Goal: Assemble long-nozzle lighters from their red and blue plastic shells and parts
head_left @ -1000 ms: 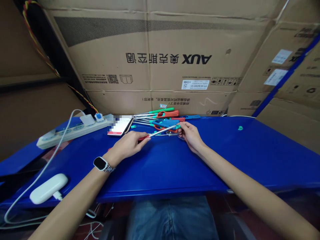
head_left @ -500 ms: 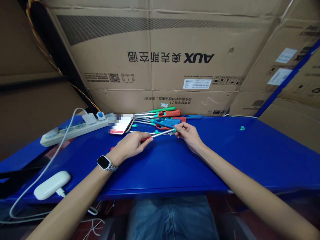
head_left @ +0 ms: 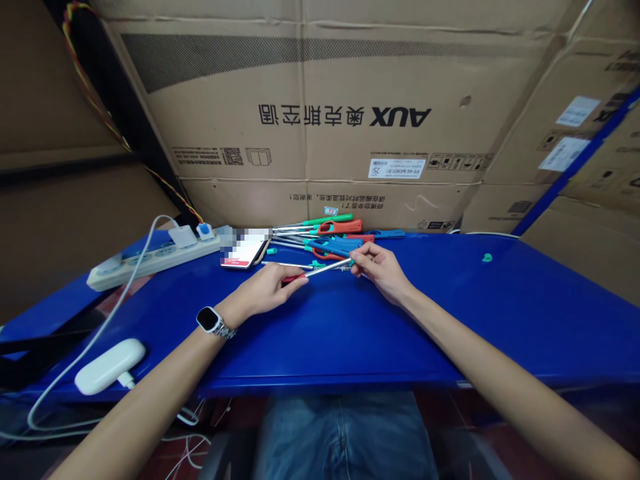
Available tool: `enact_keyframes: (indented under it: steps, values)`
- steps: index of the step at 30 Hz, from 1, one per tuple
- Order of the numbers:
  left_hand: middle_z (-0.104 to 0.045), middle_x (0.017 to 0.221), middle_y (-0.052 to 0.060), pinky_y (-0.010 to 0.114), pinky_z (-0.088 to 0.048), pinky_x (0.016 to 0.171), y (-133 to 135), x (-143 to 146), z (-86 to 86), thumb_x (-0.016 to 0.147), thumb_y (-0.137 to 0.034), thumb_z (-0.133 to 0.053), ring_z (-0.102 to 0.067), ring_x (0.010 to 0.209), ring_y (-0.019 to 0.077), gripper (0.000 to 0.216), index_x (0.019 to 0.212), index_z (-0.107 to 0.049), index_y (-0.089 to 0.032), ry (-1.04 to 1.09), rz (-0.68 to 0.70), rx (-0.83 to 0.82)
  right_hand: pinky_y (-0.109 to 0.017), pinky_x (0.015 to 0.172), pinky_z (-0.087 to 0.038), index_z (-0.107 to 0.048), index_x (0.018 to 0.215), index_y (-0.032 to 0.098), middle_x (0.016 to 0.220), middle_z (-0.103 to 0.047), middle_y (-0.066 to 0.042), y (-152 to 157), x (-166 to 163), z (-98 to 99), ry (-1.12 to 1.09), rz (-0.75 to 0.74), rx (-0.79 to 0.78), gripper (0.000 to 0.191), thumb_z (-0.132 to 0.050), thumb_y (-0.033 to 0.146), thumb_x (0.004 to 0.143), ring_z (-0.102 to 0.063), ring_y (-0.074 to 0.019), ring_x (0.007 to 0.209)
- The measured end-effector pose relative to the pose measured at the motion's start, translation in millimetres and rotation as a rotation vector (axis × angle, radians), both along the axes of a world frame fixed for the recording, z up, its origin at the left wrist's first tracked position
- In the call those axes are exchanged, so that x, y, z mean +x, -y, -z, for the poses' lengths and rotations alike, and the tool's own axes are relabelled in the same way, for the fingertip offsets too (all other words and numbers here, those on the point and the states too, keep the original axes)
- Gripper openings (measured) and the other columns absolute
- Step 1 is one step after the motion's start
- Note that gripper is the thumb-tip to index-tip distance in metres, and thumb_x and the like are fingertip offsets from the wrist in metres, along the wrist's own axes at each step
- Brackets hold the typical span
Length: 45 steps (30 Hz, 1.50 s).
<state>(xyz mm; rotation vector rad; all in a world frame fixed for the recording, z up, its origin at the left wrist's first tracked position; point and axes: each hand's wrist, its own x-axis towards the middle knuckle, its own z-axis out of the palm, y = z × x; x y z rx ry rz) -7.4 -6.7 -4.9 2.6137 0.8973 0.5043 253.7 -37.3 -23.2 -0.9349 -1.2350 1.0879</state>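
My left hand (head_left: pixel 267 285) is closed around the red handle (head_left: pixel 293 277) of what looks like a long-necked gas lighter, its silver tube (head_left: pixel 327 269) slanting up to the right. At the far end of that tube, my right hand (head_left: pixel 379 267) pinches a small teal piece (head_left: pixel 352 262), mostly covered by the fingers. Just behind both hands lies a pile of long-necked lighters: a blue one (head_left: pixel 345 244), an orange one (head_left: pixel 345 227) and a green one (head_left: pixel 333 219) stand out. A loose teal piece (head_left: pixel 271 251) rests left of the pile.
A phone (head_left: pixel 243 251) lies left of the lighters, beside a white power strip (head_left: pixel 150 261) with plugs. A white rounded device (head_left: pixel 111 366) with a cable sits at front left. Another teal piece (head_left: pixel 487 257) lies right on the blue table (head_left: pixel 500 320). Cardboard (head_left: pixel 340 67) walls the back.
Both hands keep their hold in nearly the same place. The whole view has shifted slightly, and the red bit that showed behind my left wrist is now hidden.
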Motion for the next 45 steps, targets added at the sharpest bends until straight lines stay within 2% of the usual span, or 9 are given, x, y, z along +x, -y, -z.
enact_keyframes:
  steps: [8,14,22,27,32,36,45]
  values:
    - [-0.058,0.068,0.001,0.026,-0.034,0.060,2,2,1.5,0.100,-0.037,-0.044,-0.046,0.059,0.0131,0.033,0.077,-0.058,-0.018,-0.010,-0.020,0.127,-0.024,0.053,-0.040,-0.059,0.070,0.018,0.056,-0.063,0.002,0,-1,-0.6,-0.077,-0.033,-0.079,0.041,-0.084,0.050,0.063,-0.055,-0.0097,0.052]
    - [-0.054,0.066,0.000,0.026,-0.034,0.059,1,1,0.7,0.100,-0.036,-0.041,-0.045,0.059,0.0136,0.033,0.076,-0.055,-0.018,-0.006,0.017,0.076,-0.024,0.058,-0.042,-0.063,0.077,0.018,0.060,-0.063,0.003,1,2,-2.2,-0.037,-0.053,-0.030,0.038,-0.085,0.046,0.063,-0.056,-0.0095,0.056]
    - [-0.057,0.071,0.002,0.026,-0.034,0.059,2,3,3.7,0.099,-0.034,-0.043,-0.049,0.061,0.0148,0.028,0.080,-0.056,-0.018,-0.006,0.015,0.058,-0.024,0.053,-0.038,-0.057,0.071,0.019,0.054,-0.061,0.004,0,0,0.4,-0.057,-0.042,-0.078,0.041,-0.085,0.048,0.063,-0.051,-0.0094,0.051]
    - [-0.057,0.070,0.002,0.027,-0.034,0.059,1,3,4.5,0.100,-0.032,-0.042,-0.048,0.060,0.0147,0.028,0.080,-0.056,-0.018,-0.009,0.016,0.101,-0.024,0.055,-0.039,-0.061,0.074,0.019,0.055,-0.060,0.004,3,-3,-4.5,-0.071,-0.011,-0.070,0.038,-0.084,0.048,0.063,-0.051,-0.0095,0.053]
    - [-0.062,0.075,0.003,0.028,-0.036,0.063,2,4,3.3,0.100,-0.039,-0.043,-0.054,0.065,0.0161,0.030,0.088,-0.060,-0.018,-0.035,-0.057,0.178,-0.025,0.056,-0.040,-0.061,0.075,0.019,0.059,-0.064,0.002,6,-3,-10.4,-0.144,0.011,-0.076,0.036,-0.082,0.048,0.065,-0.055,-0.0110,0.056]
    - [-0.062,0.072,0.003,0.027,-0.037,0.063,3,2,0.9,0.101,-0.046,-0.042,-0.055,0.064,0.0162,0.038,0.084,-0.061,-0.018,-0.059,-0.104,0.222,-0.024,0.057,-0.042,-0.061,0.073,0.019,0.063,-0.067,0.000,6,0,-9.6,-0.081,0.027,-0.051,0.038,-0.085,0.046,0.063,-0.056,-0.0102,0.057]
    - [-0.065,0.082,0.006,0.029,-0.042,0.067,0,-2,3.1,0.103,-0.038,-0.038,-0.061,0.073,0.0186,0.035,0.090,-0.062,-0.017,-0.129,-0.048,0.307,-0.027,0.059,-0.046,-0.065,0.076,0.017,0.067,-0.071,-0.002,3,10,-8.9,0.055,-0.072,-0.047,0.039,-0.088,0.045,0.061,-0.062,-0.0124,0.059]
